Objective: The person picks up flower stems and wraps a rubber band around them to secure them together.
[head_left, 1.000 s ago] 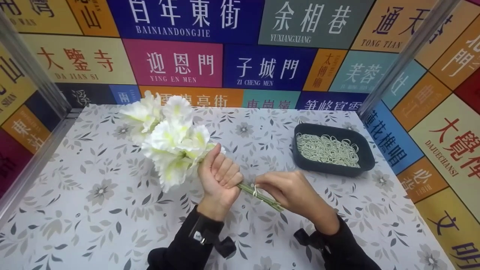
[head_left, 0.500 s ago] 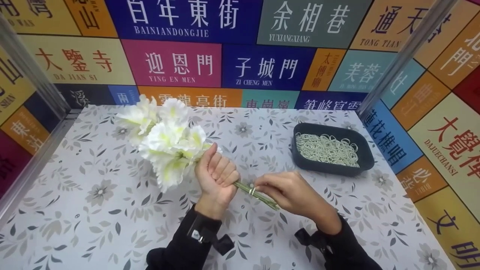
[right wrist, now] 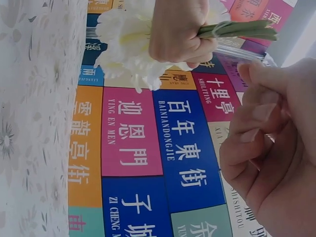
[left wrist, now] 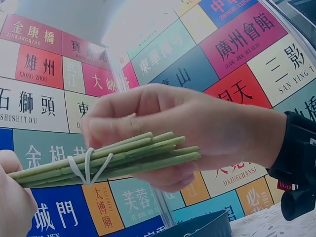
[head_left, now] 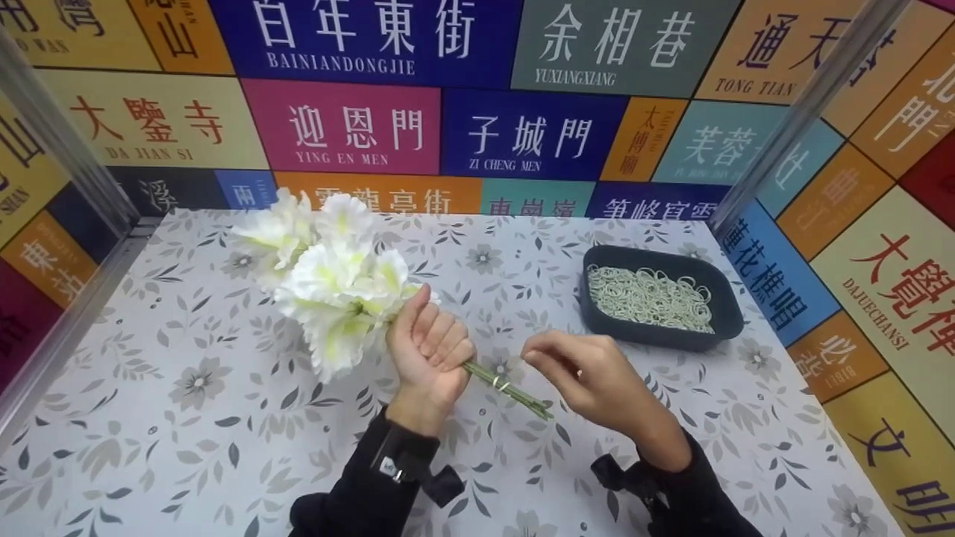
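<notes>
My left hand (head_left: 430, 349) grips a bunch of white artificial flowers (head_left: 332, 280) by its green stems (head_left: 526, 401). The blossoms spread out on the far left of the fist, while the stem ends stick out to the right. A pale rubber band (left wrist: 88, 167) is looped around the stems between the fist and their cut ends; in the left wrist view its strands cross in a V. My right hand (head_left: 600, 380) hovers just right of the stems, apart from them. Its fingers are loosely bent, with nothing seen between them in the right wrist view.
A dark rectangular box (head_left: 656, 339) full of pale rubber bands (head_left: 649, 298) stands at the back right of the table. A flower-patterned cloth (head_left: 224, 447) covers the tabletop. Colourful lettered panels (head_left: 343, 127) close off the back and sides.
The right hand, which was pinching the rubber band at the stems, has let go and drawn back to the right. The band now lies around the stems. The left hand has shifted slightly left.
</notes>
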A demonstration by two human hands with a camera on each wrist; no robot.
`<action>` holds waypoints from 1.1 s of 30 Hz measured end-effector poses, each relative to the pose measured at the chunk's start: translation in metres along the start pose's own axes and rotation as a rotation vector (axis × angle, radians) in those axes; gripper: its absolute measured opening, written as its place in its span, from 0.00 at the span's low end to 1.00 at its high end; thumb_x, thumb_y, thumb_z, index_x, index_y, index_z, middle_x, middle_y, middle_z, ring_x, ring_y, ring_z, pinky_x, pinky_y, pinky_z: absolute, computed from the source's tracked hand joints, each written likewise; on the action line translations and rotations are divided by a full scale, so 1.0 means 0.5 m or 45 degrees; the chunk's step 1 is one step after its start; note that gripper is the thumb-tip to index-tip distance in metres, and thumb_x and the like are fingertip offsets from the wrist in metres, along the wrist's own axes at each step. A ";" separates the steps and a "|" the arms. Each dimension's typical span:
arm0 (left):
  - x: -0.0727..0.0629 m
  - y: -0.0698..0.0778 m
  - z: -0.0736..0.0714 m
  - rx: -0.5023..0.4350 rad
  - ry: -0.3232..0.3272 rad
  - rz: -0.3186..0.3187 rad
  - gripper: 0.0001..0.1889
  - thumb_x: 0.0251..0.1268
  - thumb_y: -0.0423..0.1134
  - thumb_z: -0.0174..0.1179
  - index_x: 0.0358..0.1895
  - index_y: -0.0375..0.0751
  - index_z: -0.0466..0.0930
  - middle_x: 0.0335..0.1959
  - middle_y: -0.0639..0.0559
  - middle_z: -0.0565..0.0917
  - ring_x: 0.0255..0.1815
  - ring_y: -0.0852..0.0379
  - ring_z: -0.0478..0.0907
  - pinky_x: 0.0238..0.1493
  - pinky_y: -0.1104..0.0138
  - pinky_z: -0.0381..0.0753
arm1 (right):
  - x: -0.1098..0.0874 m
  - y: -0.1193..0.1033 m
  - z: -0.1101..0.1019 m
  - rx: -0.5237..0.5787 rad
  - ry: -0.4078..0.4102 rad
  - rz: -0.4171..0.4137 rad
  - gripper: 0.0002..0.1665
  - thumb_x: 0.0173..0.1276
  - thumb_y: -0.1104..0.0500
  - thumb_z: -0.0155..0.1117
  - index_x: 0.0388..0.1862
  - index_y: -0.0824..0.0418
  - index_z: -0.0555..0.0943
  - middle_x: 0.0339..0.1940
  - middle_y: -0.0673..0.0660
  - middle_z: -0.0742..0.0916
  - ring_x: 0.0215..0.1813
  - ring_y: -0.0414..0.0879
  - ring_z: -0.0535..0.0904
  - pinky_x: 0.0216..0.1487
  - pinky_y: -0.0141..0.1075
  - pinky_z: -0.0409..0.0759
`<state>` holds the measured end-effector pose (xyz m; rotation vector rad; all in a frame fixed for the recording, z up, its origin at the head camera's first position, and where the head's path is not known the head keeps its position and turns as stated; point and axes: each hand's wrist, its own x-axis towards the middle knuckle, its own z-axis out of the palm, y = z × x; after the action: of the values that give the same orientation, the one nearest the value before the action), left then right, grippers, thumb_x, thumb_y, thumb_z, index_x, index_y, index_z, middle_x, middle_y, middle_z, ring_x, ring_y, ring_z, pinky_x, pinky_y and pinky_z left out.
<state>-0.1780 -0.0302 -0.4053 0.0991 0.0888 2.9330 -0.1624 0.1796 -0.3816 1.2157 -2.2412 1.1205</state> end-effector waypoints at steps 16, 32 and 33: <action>0.000 0.003 0.002 -0.017 -0.007 0.119 0.34 0.82 0.48 0.35 0.07 0.50 0.58 0.06 0.62 0.50 0.09 0.65 0.42 0.09 0.74 0.44 | -0.008 -0.083 0.032 0.080 -0.120 0.533 0.22 0.81 0.58 0.50 0.71 0.50 0.69 0.66 0.46 0.80 0.60 0.41 0.82 0.59 0.41 0.83; 0.003 -0.007 -0.008 0.051 -0.064 0.131 0.33 0.82 0.46 0.33 0.08 0.51 0.55 0.08 0.61 0.47 0.10 0.65 0.41 0.10 0.74 0.42 | -0.017 -0.065 0.083 -0.287 -0.322 0.506 0.16 0.81 0.47 0.49 0.54 0.51 0.79 0.22 0.38 0.71 0.22 0.31 0.64 0.23 0.26 0.68; 0.003 -0.007 -0.008 0.058 -0.056 0.133 0.33 0.82 0.46 0.33 0.08 0.51 0.56 0.08 0.61 0.47 0.10 0.65 0.41 0.10 0.74 0.43 | -0.017 -0.064 0.085 -0.299 -0.323 0.506 0.15 0.81 0.47 0.49 0.52 0.52 0.79 0.21 0.38 0.70 0.21 0.31 0.63 0.21 0.26 0.67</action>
<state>-0.1793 -0.0266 -0.4096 0.1799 0.1485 3.0321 -0.1290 0.1410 -0.3979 0.8810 -2.8036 0.8292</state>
